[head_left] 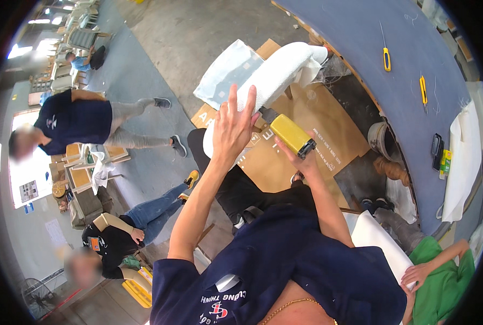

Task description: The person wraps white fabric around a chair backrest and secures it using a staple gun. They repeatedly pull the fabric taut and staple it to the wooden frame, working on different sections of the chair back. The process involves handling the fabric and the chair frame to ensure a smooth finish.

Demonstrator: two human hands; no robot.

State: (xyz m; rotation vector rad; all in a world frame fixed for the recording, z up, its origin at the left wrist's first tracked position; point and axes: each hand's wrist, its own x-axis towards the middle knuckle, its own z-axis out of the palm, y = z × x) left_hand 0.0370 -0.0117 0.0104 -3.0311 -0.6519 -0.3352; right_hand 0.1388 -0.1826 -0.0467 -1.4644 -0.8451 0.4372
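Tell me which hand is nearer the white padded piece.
Left. The left hand lies spread over the white padded piece; the right hand is apart from it, holding the yellow tool.

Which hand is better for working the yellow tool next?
Probably the right hand: it holds the yellow tool. The left hand lies against the white padding.
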